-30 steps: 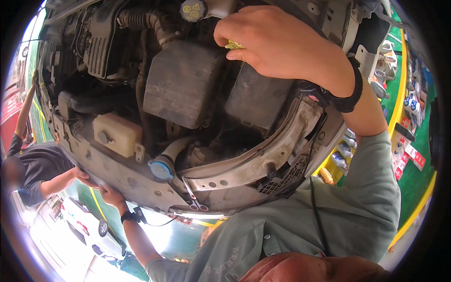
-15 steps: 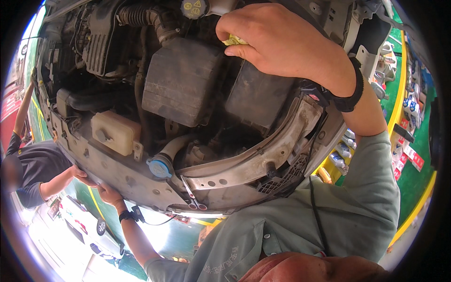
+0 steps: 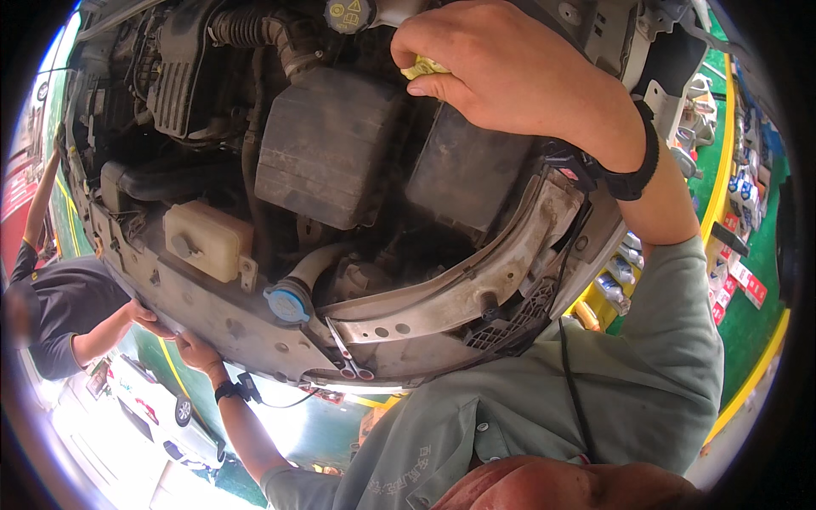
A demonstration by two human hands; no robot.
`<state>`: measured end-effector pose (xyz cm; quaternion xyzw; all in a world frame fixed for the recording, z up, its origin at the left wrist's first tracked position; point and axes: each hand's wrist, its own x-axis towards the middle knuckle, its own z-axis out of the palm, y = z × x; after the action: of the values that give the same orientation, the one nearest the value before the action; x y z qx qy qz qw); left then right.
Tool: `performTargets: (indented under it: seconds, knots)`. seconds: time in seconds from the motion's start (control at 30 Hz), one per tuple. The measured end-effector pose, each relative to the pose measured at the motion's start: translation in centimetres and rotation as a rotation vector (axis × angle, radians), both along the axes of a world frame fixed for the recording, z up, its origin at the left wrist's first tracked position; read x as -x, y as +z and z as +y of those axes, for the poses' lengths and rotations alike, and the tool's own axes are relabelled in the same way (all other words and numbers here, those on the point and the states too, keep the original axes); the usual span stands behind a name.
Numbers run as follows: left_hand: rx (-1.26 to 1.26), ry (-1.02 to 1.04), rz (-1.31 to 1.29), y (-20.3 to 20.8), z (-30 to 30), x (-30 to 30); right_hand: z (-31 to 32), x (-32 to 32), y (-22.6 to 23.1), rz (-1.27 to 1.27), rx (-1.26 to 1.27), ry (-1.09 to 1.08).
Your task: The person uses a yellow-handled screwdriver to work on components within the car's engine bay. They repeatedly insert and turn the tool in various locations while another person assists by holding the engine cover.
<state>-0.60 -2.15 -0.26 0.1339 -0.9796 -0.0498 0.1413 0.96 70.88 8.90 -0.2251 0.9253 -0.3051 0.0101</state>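
Observation:
Over the open engine bay of a car, my right hand is closed on a crumpled yellow rag, of which only a small part shows between thumb and fingers. Below that hand lies a dusty dark box. Beside it sits a larger black box cover. At lower left, my left hand rests on the car's front edge with its fingers laid along it; the fingertips are partly hidden. Scissors with dark handles lie on the front panel, close to a blue reservoir cap.
A black cap with yellow symbols is at the top. Left of centre is a yellowed plastic reservoir. At far left a person in dark clothes has a hand at the same front edge. Bottles and boxes line the right.
My right hand and the yellow rag have shifted slightly toward the top of the picture. My left hand stays where it was.

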Motion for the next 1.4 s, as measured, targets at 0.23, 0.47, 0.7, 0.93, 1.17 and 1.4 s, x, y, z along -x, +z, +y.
performTargets:
  seconds: [0.23,0.47,0.7,0.93,1.17,1.4]
  knots:
    - [0.006,-0.014,0.010,0.1,-0.1,0.0,0.0,0.2,-0.3,-0.019,0.056,-0.025]
    - [0.010,-0.027,0.012,0.1,0.5,0.1,0.1,0.2,-0.6,-0.024,0.060,-0.062]
    - [0.034,-0.034,0.000,-0.1,-0.5,-0.4,-1.5,0.2,0.5,0.066,-0.431,-0.197]
    - [-0.008,-0.054,-0.011,0.6,1.6,0.1,-3.1,1.7,0.4,0.146,-0.566,-0.429]
    - [-0.014,-0.038,0.077,-0.3,0.7,-0.3,-2.9,2.7,-1.1,0.181,-0.342,-0.252]
    - [-0.052,0.061,0.042,0.4,2.1,-0.3,-2.9,3.6,0.8,0.079,-0.426,-0.127]
